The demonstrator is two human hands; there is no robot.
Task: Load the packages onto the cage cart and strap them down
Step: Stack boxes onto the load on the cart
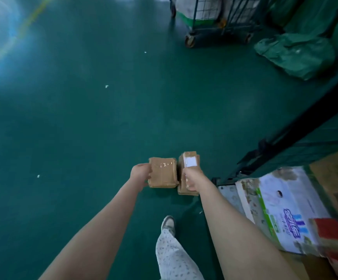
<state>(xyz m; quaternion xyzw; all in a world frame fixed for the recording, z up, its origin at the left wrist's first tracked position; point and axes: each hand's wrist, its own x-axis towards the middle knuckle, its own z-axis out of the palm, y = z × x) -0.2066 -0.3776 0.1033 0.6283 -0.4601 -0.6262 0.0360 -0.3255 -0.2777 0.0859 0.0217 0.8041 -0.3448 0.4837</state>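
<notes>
Fingers of left hand (141, 173) are gripping plain brown package (163, 172) | right hand (192, 178) is gripping labelled package (190, 161); packages touching

1. The left hand (141, 172) grips the left edge of a taped brown package (163, 172).
2. The right hand (193, 178) grips a labelled brown package (190, 160), which touches the first.
3. Green floor (83, 118) lies beneath.
4. At right, a cage cart (297, 128) holds a white printed carton (285, 209).
5. A second cart (214, 17) stands far off, near a green sack (295, 53).
</notes>
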